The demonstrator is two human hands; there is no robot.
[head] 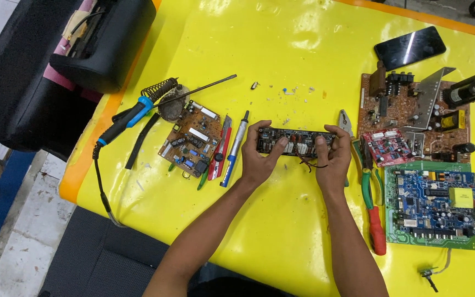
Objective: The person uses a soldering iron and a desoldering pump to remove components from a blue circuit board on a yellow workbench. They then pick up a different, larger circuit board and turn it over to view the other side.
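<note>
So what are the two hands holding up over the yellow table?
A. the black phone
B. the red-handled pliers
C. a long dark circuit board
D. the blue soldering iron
C: the left hand and right hand each grip one end of the long dark circuit board, while the black phone, red-handled pliers and blue soldering iron lie untouched on the yellow table.
</note>
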